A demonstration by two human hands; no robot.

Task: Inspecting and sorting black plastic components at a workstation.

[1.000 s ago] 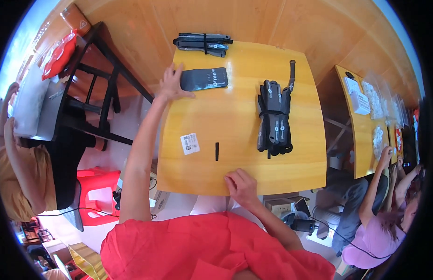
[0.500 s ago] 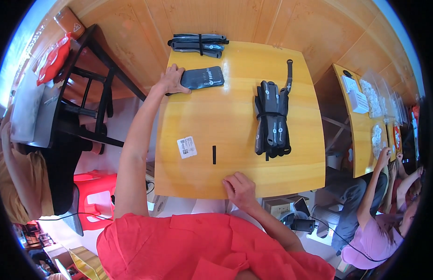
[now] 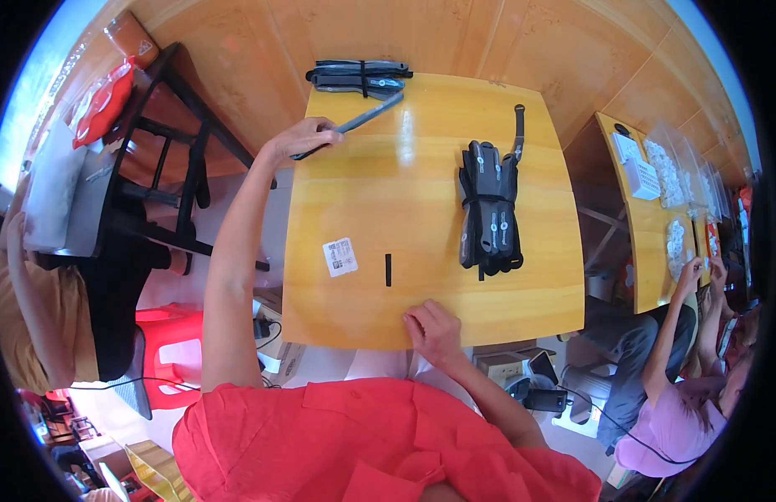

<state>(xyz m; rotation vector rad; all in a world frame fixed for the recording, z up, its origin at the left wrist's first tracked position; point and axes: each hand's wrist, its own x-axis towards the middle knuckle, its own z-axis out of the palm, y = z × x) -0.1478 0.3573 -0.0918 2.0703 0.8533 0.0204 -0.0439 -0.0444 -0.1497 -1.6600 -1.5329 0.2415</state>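
Observation:
My left hand (image 3: pixel 308 136) grips one end of a flat, dark rectangular packet (image 3: pixel 371 115), which is tipped nearly on edge over the table's far left. Just behind it lies a bundle of black and grey straps (image 3: pixel 348 77) tied with a black band. My right hand (image 3: pixel 436 327) rests at the table's near edge with its fingers curled in and nothing visible in them. Right of the middle sits a larger banded bundle of straps (image 3: pixel 490 213), a single strap (image 3: pixel 520 125) reaching out behind it. A short black strip (image 3: pixel 388 270) and a white printed label (image 3: pixel 340 257) lie nearer me.
The yellow wooden table (image 3: pixel 388 192) meets a wood-panelled wall at its far side. To the left stand a black-framed table (image 3: pixel 196 151) and a red stool (image 3: pixel 171 351). On the right, people work at another table (image 3: pixel 656 259) holding plastic bags of small white parts.
My left hand has lifted the dark packet from lying flat and tilted it up on edge. My right hand has stayed near the front edge.

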